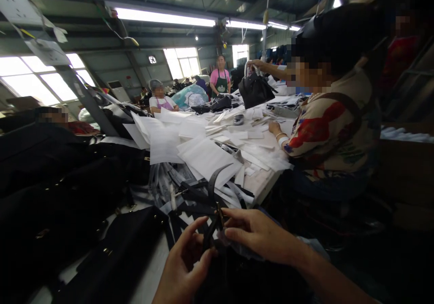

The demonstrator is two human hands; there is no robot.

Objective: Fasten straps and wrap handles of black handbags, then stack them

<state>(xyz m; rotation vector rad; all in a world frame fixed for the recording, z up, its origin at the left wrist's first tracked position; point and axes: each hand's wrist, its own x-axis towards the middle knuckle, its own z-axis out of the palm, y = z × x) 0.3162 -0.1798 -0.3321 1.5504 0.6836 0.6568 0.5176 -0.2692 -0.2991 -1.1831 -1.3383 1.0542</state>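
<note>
Close to my body, a black strap (212, 187) curves upward, with a gold-coloured buckle (219, 211) on it. My right hand (256, 232) reaches in from the right, thumb and forefinger closed on the buckle. Just beside it, my left hand (190, 256) has its fingers curled around the lower part of the strap. Clear plastic wrap (242, 249) shows beneath my right hand. Dark shadow hides whatever the strap leads to below. More black and plastic-wrapped straps (166, 182) lie in a tangle on the table beyond my hands.
Black bags (118, 249) with gold fittings crowd the left side. White foam sheets (203, 157) cover much of the table (267, 182). At right, a co-worker in a floral top (334, 127) lifts a black handbag (256, 89). Other people work farther back.
</note>
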